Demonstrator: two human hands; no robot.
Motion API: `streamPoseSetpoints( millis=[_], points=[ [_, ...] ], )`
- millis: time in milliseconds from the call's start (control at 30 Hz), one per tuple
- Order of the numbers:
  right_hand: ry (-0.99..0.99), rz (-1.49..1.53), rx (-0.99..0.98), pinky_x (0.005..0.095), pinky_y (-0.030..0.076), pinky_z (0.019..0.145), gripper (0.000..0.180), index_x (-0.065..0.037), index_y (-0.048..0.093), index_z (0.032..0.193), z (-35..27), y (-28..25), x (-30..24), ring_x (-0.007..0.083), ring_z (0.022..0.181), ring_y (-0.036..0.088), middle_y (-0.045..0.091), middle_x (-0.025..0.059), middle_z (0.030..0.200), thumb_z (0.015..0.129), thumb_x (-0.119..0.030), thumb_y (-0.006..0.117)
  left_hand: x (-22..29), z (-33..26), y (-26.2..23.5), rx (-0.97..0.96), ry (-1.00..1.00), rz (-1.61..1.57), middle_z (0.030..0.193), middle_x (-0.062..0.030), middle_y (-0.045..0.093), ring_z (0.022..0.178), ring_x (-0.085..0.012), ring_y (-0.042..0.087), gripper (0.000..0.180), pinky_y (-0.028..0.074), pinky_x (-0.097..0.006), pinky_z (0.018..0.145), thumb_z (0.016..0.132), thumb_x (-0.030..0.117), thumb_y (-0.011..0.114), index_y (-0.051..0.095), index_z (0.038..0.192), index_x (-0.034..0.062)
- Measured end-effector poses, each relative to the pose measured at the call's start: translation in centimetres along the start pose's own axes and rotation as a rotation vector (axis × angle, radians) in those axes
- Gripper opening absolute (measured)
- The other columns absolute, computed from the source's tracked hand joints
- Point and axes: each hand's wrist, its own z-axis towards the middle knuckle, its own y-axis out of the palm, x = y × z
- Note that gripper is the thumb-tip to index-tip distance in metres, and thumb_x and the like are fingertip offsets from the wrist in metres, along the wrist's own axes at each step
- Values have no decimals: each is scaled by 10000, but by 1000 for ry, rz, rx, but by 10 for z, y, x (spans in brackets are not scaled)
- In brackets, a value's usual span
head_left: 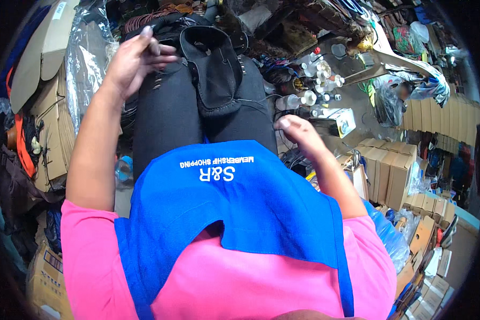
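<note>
A black shoe upper [217, 80] with a stitched rim rests between my knees, its hollow side showing. Dark thread [250, 101] runs from its lower right edge over my right thigh. My right hand [302, 134] is beside that thigh, fingers curled and pinched where the thread seems to lead; the thread's end is hard to see. Off to the upper left, above my left knee, my left hand [138, 60] is raised with its fingers stretched and apart. Nothing shows in it. A blue apron [224, 208] covers my lap.
Several clear bottles [309, 96] stand beyond my right knee. Stacked brown cardboard boxes [386, 170] are at the right. Clear plastic sheeting [88, 58] hangs on the left next to cardboard sheets [53, 122]. Cluttered dark material lies beyond my knees.
</note>
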Motion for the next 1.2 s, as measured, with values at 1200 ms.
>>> streamPoseSetpoints(
  millis=[1200],
  points=[
    [-524, -905, -260, 410, 436, 614, 275, 19, 591, 779, 62, 26, -119, 318, 678, 562, 556, 174, 741, 857, -240, 634, -64, -71, 75, -296, 691, 1082, 847, -154, 612, 781, -341, 614, 257, 495, -394, 675, 790, 227, 711, 617, 910, 19]
  ],
)
